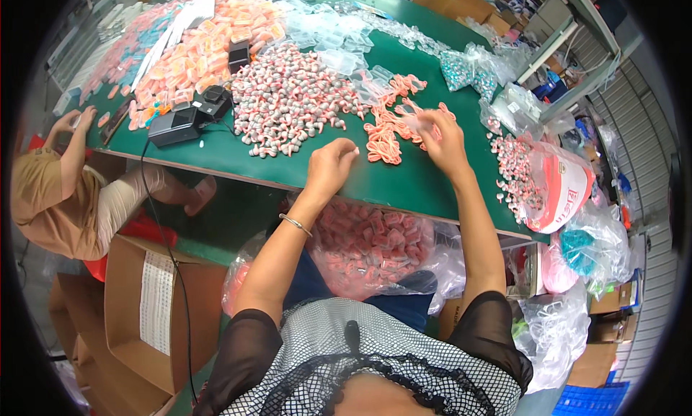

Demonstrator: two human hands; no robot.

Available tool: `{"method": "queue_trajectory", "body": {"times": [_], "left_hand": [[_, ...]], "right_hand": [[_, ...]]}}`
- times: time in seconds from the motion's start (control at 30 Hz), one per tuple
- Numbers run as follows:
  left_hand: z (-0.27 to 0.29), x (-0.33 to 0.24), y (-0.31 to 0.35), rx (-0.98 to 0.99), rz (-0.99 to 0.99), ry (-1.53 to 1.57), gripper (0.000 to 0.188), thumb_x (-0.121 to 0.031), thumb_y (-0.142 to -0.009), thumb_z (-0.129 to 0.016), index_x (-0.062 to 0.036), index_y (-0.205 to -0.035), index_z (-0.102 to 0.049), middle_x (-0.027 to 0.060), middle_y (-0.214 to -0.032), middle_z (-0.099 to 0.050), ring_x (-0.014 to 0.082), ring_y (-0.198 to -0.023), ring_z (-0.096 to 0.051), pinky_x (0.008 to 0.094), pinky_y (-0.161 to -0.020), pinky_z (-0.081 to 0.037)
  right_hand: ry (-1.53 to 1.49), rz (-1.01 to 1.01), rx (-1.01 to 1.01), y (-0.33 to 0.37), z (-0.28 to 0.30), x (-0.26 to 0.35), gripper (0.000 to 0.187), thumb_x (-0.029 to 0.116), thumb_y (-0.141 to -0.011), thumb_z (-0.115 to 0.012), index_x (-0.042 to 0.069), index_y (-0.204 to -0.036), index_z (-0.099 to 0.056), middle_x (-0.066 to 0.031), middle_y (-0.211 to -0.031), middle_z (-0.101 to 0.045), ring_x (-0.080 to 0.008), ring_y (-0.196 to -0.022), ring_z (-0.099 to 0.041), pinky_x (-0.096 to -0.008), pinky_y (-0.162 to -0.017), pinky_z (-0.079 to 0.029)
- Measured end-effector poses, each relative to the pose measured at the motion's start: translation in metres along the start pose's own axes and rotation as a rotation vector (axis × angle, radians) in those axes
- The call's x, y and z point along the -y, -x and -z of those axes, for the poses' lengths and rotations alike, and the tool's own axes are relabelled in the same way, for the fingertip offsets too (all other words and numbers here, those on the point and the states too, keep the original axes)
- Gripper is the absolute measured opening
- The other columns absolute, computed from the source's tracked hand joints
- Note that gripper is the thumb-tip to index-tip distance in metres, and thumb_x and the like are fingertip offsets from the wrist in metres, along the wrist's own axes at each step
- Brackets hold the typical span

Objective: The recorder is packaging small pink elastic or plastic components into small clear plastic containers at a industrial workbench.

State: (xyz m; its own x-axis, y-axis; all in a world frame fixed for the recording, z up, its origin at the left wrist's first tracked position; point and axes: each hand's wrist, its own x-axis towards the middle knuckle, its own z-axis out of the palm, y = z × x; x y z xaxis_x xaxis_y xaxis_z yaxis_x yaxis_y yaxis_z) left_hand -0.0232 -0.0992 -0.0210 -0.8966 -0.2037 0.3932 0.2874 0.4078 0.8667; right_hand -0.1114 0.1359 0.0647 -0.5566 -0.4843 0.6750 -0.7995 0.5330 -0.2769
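My left hand (331, 167) is above the front edge of the green table, its fingers pinched together. A small whitish bit shows at its fingertips, too small to name. My right hand (442, 141) is over the orange coiled cords (383, 144), fingers curled in. Something translucent and blurred shows by its fingertips, and I cannot make out its kind. Left of the cords spreads a large heap of small grey-and-pink knobbed pieces (288, 99). Clear plastic cases (340, 59) lie behind the cords.
Orange cases (241, 23) are piled far left on the green table (440, 77). A black device (174, 126) with a cable sits near its front edge. More knobbed pieces spill from a pink-white bag (559, 185) at right. A person (54, 193) sits at left. Pink pieces (371, 247) fill a bag below.
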Motion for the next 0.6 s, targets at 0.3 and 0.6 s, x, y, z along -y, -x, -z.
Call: {"method": "queue_trajectory", "body": {"times": [0.3, 0.6], "left_hand": [[-0.029, -0.019, 0.011, 0.209, 0.139, 0.235, 0.018, -0.001, -0.095, -0.057, 0.0023, -0.108, -0.068, 0.0035, -0.089, -0.071, 0.0084, -0.079, -0.065, 0.0239, -0.067, -0.053], [-0.04, -0.021, 0.016, 0.198, 0.086, 0.165, 0.015, -0.005, -0.088, -0.068, 0.0012, -0.103, -0.068, 0.0045, -0.081, -0.071, 0.0074, -0.072, -0.063, 0.0249, -0.068, -0.052]], "right_hand": [[0.081, -0.019, 0.123, 0.128, 0.026, 0.028, 0.03, -0.007, -0.067, -0.058, 0.006, -0.094, -0.059, -0.012, -0.101, -0.063, -0.0345, -0.106, -0.06, -0.0439, -0.089, -0.046], [0.105, -0.048, 0.026, 0.137, 0.054, 0.007, 0.028, -0.003, -0.067, -0.057, 0.01, -0.09, -0.065, -0.0084, -0.098, -0.065, -0.0306, -0.106, -0.06, -0.0436, -0.088, -0.045]]}}
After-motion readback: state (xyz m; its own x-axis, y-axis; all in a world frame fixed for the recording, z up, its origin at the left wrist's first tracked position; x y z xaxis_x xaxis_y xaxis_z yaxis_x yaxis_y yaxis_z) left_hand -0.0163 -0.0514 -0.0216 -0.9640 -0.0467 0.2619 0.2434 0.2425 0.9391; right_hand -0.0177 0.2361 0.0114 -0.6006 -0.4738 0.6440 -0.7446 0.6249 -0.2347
